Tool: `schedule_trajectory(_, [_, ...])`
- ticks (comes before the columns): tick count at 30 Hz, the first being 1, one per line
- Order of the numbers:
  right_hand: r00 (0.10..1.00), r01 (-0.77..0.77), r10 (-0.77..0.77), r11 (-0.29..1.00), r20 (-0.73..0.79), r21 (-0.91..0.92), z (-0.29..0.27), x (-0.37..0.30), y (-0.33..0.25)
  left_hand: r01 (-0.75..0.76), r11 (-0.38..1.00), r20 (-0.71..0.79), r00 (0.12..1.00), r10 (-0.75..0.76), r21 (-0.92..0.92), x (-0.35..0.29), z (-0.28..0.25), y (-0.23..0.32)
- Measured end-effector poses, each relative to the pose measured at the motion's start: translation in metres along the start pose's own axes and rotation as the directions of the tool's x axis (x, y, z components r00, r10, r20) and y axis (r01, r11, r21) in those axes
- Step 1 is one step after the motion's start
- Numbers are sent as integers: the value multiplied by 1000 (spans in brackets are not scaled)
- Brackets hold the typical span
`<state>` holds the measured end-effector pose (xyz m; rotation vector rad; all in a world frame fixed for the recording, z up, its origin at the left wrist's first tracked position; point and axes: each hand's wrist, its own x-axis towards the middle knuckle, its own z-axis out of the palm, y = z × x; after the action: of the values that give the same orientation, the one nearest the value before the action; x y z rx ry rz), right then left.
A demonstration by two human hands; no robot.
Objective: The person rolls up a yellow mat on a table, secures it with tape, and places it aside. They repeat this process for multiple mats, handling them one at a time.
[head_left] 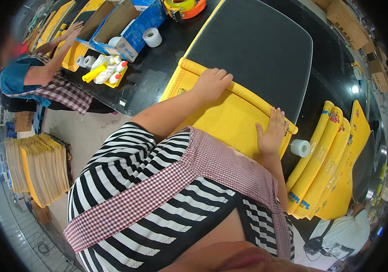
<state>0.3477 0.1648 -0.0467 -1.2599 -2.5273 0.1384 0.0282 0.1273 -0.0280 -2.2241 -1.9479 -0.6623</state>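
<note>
A yellow sheet [221, 122] with stitched edges and small printed figures lies in front of me. Its far part is a rolled yellow ridge [252, 103], running slantwise from upper left to lower right. Beyond the ridge spreads a black panel [257, 50] with rounded corners and a yellow left edge. My left hand [213, 84] rests on the upper left of the ridge, fingers curled over it. My right hand [272, 131] lies near the ridge's right end, fingers stretched along it and thumb apart. The undersides of both hands are hidden.
Right of the sheet stand a white tape roll [300, 148] and several rolled yellow mats [321, 158]. Farther left are a blue cardboard box [132, 38], another tape roll [152, 37] and a yellow tray of bottles [107, 72]. A co-worker [35, 77] works at the left; stacked sheets [37, 167] stand below.
</note>
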Motion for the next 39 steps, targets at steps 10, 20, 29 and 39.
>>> schedule_trajectory(10, [993,120,-118,986,-27,115,-13,111,52,45,999,293,955,-47,12,78,8,-30])
schedule_trajectory(20, [989,131,-138,985,59,115,-9,115,57,-169,980,103,978,180,-105,73,10,-37])
schedule_trajectory(29, [917,129,-215,957,336,261,-37,-53,-2,-76,977,367,918,146,-199,-78,-66,37])
schedule_trajectory(39, [998,-1,19,945,-52,328,-34,-153,20,388,922,145,913,-381,-23,-165,-94,-31])
